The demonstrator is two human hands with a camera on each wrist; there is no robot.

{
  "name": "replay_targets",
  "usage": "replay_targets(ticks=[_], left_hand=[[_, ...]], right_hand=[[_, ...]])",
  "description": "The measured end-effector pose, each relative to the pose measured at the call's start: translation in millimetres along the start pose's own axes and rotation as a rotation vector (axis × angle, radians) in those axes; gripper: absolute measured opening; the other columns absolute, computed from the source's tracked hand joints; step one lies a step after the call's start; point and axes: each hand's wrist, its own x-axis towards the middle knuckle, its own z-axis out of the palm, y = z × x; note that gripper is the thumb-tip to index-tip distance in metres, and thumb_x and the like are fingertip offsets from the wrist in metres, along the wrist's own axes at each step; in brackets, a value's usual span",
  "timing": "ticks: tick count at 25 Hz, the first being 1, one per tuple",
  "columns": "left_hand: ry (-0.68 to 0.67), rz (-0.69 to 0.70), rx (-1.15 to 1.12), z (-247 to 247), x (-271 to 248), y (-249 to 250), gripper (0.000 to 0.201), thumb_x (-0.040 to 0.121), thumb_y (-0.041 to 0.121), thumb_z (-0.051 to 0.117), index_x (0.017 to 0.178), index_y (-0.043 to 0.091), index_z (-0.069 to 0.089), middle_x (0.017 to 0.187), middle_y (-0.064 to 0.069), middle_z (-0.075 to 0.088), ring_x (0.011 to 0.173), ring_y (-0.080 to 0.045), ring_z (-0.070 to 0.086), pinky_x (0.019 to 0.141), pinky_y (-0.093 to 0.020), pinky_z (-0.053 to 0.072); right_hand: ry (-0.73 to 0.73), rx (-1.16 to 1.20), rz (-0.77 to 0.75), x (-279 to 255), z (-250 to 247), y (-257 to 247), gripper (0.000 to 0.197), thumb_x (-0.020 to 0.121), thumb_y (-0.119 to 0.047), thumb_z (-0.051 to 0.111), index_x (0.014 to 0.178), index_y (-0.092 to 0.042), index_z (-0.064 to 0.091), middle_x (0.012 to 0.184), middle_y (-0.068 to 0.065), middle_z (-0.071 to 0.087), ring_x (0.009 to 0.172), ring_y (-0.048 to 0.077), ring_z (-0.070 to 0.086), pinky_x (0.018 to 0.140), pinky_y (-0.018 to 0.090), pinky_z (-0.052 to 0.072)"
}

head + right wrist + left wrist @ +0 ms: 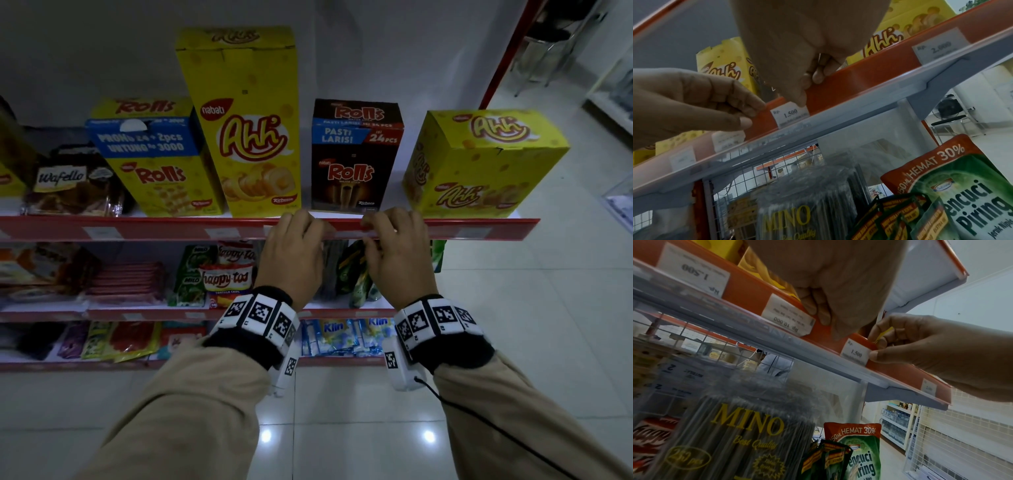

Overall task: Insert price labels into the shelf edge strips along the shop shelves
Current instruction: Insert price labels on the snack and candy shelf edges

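The top shelf carries a red edge strip [154,229] with a clear cover. Both hands are on it, below the brown Rolls box [354,154]. My left hand [305,226] hooks its fingers over the strip's top edge [818,311] and sets its thumb on the front [745,121]. My right hand [383,226] also curls over the top edge, and its thumb [877,353] presses the right end of a white price label reading 1.500 [790,115] that sits in the strip [856,353]. The palms hide part of the strip.
Other labels sit in the strip: 10.000 [789,318] to the left, 2.000 [939,48] to the right. Yellow Ahh boxes [243,130] [479,164] stand on the shelf. Below are a MINO pack [748,426], a green pouch [962,186] and snack bags. Tiled floor [565,308] lies to the right.
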Motion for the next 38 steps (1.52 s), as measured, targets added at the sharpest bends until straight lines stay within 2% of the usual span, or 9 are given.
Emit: replay_targets(ticks=[4, 7, 10, 14, 18, 24, 29, 34, 38], left_hand=[[-0.030, 0.041, -0.030, -8, -2, -5, 0.024, 0.081, 0.000, 0.058, 0.105, 0.003, 0.062, 0.101, -0.014, 0.056, 0.092, -0.034, 0.051, 0.069, -0.044, 0.046], [-0.078, 0.105, -0.076, -17, -5, -14, 0.036, 0.083, 0.002, 0.058, 0.118, 0.007, 0.061, 0.110, -0.010, 0.058, 0.101, -0.030, 0.051, 0.073, -0.040, 0.048], [-0.083, 0.199, -0.087, -25, -10, -33, 0.040, 0.082, 0.002, 0.059, 0.121, 0.009, 0.059, 0.117, -0.009, 0.058, 0.109, -0.028, 0.051, 0.085, -0.037, 0.047], [-0.009, 0.113, -0.002, -37, -31, -72, 0.048, 0.079, 0.002, 0.059, 0.127, 0.008, 0.056, 0.127, -0.012, 0.053, 0.115, -0.031, 0.046, 0.092, -0.042, 0.042], [-0.065, 0.143, 0.125, -43, -43, -92, 0.055, 0.077, 0.004, 0.059, 0.131, 0.005, 0.052, 0.133, -0.014, 0.051, 0.116, -0.034, 0.047, 0.093, -0.044, 0.040], [-0.031, 0.110, 0.118, -43, -32, -92, 0.050, 0.075, 0.009, 0.054, 0.125, 0.013, 0.055, 0.122, -0.007, 0.053, 0.109, -0.027, 0.045, 0.083, -0.036, 0.032], [-0.036, 0.116, 0.144, -37, -36, -92, 0.056, 0.074, 0.013, 0.063, 0.129, 0.015, 0.054, 0.116, -0.011, 0.054, 0.102, -0.032, 0.048, 0.077, -0.041, 0.039], [-0.046, 0.089, 0.131, -34, -34, -92, 0.052, 0.071, 0.016, 0.066, 0.123, 0.016, 0.056, 0.114, -0.011, 0.052, 0.101, -0.031, 0.042, 0.076, -0.041, 0.038], [-0.035, 0.096, 0.082, -37, -31, -95, 0.044, 0.075, 0.014, 0.063, 0.119, 0.016, 0.057, 0.107, -0.009, 0.053, 0.097, -0.032, 0.048, 0.075, -0.040, 0.037]], right_hand=[[-0.014, -0.002, -0.012, 3, 1, -5, 0.020, 0.081, -0.011, 0.065, 0.101, -0.015, 0.065, 0.100, 0.010, 0.057, 0.092, 0.032, 0.046, 0.075, 0.037, 0.036], [-0.009, -0.033, -0.006, 5, 5, -17, 0.019, 0.081, -0.017, 0.065, 0.100, -0.018, 0.066, 0.101, 0.007, 0.059, 0.093, 0.028, 0.042, 0.074, 0.037, 0.033], [0.012, -0.012, 0.013, 6, 15, -38, 0.019, 0.080, -0.017, 0.066, 0.099, -0.017, 0.066, 0.102, 0.007, 0.059, 0.094, 0.027, 0.041, 0.075, 0.036, 0.030], [0.030, 0.059, 0.023, 8, 27, -69, 0.021, 0.078, -0.014, 0.067, 0.099, -0.015, 0.066, 0.101, 0.008, 0.059, 0.095, 0.028, 0.045, 0.078, 0.036, 0.034], [-0.034, 0.081, -0.023, 15, 36, -96, 0.023, 0.079, -0.010, 0.063, 0.102, -0.009, 0.064, 0.101, 0.011, 0.057, 0.096, 0.031, 0.049, 0.080, 0.038, 0.040], [0.011, 0.049, -0.012, 13, 40, -103, 0.022, 0.081, -0.005, 0.060, 0.102, -0.005, 0.065, 0.099, 0.013, 0.061, 0.092, 0.032, 0.051, 0.081, 0.039, 0.042], [-0.007, -0.001, -0.025, 9, 40, -105, 0.021, 0.080, -0.007, 0.062, 0.100, -0.004, 0.064, 0.099, 0.015, 0.059, 0.089, 0.033, 0.049, 0.077, 0.039, 0.042], [-0.043, -0.065, -0.031, 11, 42, -108, 0.018, 0.080, -0.013, 0.066, 0.096, -0.007, 0.064, 0.098, 0.014, 0.058, 0.089, 0.033, 0.048, 0.074, 0.039, 0.041], [-0.103, 0.001, 0.026, 21, 37, -108, 0.010, 0.083, -0.016, 0.065, 0.092, -0.011, 0.065, 0.099, 0.012, 0.055, 0.093, 0.033, 0.048, 0.077, 0.039, 0.040]])
